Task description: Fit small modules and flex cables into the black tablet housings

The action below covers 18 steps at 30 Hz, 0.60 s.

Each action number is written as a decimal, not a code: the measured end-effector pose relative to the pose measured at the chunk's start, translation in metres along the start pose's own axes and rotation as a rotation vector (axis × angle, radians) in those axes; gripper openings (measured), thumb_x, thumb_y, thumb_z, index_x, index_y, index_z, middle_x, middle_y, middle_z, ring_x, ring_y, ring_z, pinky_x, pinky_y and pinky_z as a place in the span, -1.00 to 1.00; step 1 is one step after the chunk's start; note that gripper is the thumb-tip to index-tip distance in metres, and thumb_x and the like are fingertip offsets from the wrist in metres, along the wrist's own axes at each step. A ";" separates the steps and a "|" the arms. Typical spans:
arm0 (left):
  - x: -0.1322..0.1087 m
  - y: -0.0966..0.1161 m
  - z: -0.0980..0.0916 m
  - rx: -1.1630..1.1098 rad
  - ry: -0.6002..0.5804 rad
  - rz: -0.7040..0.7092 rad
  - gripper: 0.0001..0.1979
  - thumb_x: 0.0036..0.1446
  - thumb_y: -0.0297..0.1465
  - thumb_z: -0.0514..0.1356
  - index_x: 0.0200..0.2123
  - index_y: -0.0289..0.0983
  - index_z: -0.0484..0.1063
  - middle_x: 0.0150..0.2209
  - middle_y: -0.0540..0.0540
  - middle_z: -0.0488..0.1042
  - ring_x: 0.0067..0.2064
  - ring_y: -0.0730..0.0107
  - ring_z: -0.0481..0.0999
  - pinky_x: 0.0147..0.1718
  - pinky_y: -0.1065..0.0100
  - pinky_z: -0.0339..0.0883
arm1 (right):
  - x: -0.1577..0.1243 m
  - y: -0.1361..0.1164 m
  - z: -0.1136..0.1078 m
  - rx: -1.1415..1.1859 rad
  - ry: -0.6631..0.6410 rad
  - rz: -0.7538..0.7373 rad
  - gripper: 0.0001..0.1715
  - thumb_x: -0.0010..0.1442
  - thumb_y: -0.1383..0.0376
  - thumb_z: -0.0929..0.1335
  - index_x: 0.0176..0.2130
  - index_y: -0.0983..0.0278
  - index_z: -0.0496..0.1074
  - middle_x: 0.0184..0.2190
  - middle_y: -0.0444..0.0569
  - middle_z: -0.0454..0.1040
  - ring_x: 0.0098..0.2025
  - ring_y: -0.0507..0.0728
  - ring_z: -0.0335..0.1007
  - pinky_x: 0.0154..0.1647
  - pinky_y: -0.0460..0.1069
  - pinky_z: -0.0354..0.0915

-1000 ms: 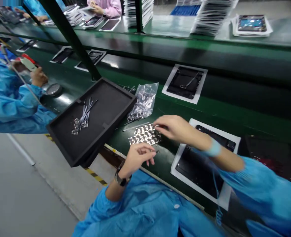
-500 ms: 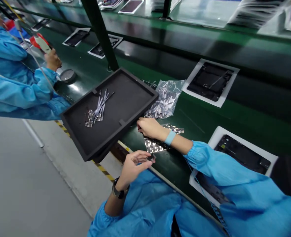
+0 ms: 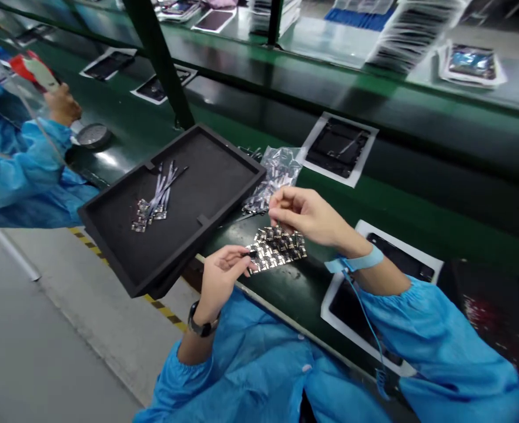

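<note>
My left hand [image 3: 224,270] pinches a small dark circuit board [image 3: 252,255] between thumb and fingers, at the near edge of the boards on the bench. My right hand [image 3: 310,214], with a light blue wrist strap [image 3: 360,258], is held over those boards, its thumb and fingertips pressed together. Whatever they hold, if anything, is too small to tell. Below both hands lie rows of small circuit boards [image 3: 277,254] with silvery pads. Behind my right fingertips rests a clear plastic bag [image 3: 281,167] of small parts.
A black tray [image 3: 215,217] at left holds several boards with pale flat cables [image 3: 164,188]. Tablet housings on white sheets [image 3: 341,147] lie along the green bench. A green post [image 3: 162,64] rises behind the tray. At far left, a co-worker's hand [image 3: 63,106] holds a tool.
My right hand has drawn away from the tray's edge, to the right, over the boards. My left hand stays pinched on its small board, nearer the others. The whole view has shifted.
</note>
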State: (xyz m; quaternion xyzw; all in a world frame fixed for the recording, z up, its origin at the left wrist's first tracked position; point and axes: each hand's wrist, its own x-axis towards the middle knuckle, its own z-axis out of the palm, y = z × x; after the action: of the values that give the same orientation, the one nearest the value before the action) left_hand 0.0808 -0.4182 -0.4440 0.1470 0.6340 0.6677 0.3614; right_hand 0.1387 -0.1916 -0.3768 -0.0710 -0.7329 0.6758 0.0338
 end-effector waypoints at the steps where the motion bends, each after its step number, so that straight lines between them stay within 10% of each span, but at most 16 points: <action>1: 0.005 0.003 0.006 0.019 -0.031 0.015 -0.77 0.15 -0.33 0.37 -0.17 -0.35 0.53 -0.43 -0.13 0.61 -0.43 0.37 0.58 -0.40 0.40 0.42 | -0.013 0.003 -0.005 0.024 -0.015 0.049 -0.70 0.24 0.16 0.47 -0.25 0.31 0.37 -0.45 -0.12 0.49 -0.47 -0.02 0.33 -0.44 -0.10 0.21; 8: 0.026 0.001 0.070 0.121 -0.288 -0.002 -0.65 0.11 -0.36 0.38 -0.03 -0.33 0.49 -0.44 0.00 0.50 -0.47 0.47 0.50 -0.52 0.48 0.33 | -0.105 0.031 -0.040 0.128 0.104 0.308 -0.58 0.07 0.14 0.56 -0.17 0.36 0.51 -0.35 -0.04 0.59 -0.29 0.05 0.50 -0.19 -0.03 0.37; 18: 0.017 -0.001 0.132 0.416 -0.467 0.246 -0.71 0.19 -0.40 0.32 0.00 -0.25 0.55 -0.28 -0.07 0.59 -0.27 0.39 0.59 -0.28 0.41 0.49 | -0.171 0.020 -0.046 -0.191 0.292 0.241 -0.86 0.15 0.28 0.48 -0.33 0.32 0.53 -0.45 -0.09 0.58 -0.41 0.02 0.46 -0.35 -0.08 0.29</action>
State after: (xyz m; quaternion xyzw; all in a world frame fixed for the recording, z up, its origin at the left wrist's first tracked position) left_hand 0.1557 -0.3090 -0.4291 0.4421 0.6342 0.5111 0.3756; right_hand 0.3150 -0.1705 -0.3848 -0.2584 -0.7672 0.5847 0.0517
